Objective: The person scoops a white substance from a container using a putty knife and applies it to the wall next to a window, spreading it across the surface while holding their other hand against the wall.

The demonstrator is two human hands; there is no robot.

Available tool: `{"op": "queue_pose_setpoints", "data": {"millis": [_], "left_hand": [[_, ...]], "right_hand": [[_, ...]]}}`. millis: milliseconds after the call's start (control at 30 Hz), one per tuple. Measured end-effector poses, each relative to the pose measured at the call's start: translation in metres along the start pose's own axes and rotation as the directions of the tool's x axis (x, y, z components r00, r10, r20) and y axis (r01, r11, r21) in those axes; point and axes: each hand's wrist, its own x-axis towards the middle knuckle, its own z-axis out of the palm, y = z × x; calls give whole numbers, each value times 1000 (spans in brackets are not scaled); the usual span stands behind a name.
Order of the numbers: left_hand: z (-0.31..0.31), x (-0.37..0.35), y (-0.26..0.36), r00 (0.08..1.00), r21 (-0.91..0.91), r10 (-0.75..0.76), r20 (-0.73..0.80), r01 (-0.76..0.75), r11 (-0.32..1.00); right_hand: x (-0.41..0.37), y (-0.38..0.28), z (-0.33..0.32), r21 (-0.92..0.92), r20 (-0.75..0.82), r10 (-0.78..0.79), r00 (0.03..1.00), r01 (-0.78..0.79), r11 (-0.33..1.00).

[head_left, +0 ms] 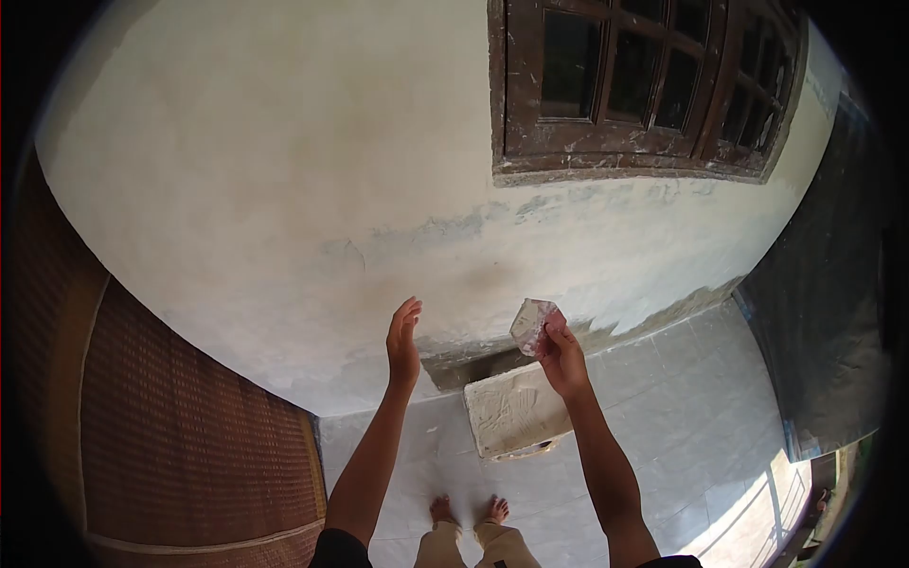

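My right hand (565, 363) grips a putty scraper (533, 324) by its reddish handle, thumb on top. Its broad pale blade points up and left in front of the wall. Raised on the other side, my left hand (404, 343) holds nothing, its fingers stretched up and slightly curved. Behind both hands the wall (284, 189) has a whitish coating, with rough bluish-grey patches under the window. Below the scraper, a rectangular tray (480, 435) of pale, smeared putty rests on the floor, partly hidden by my right hand and forearm.
A brown wooden window (606, 142) with paint-specked frames is set in the wall at upper right. Grey tiles (653, 407) cover the floor, where my bare feet (442, 509) stand. A woven reddish-brown screen (189, 426) borders the left; a dark sheet (824, 284) hangs on the right.
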Motion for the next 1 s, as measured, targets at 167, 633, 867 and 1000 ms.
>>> {"op": "queue_pose_setpoints", "data": {"millis": [167,633,867,1000], "left_hand": [[-13,61,92,984,-31,171,-44,-172,985],[-90,190,294,841,69,530,-110,-526,848],[-114,256,372,526,385,850,-20,-780,493],[-113,281,392,413,460,910,34,-815,352]], "right_hand": [[4,-56,110,-20,105,-76,991,79,997],[46,-126,348,65,435,-338,835,345,936],[70,-160,448,-1,424,-602,677,665,747],[78,-169,484,-102,503,-725,471,865,491]]}}
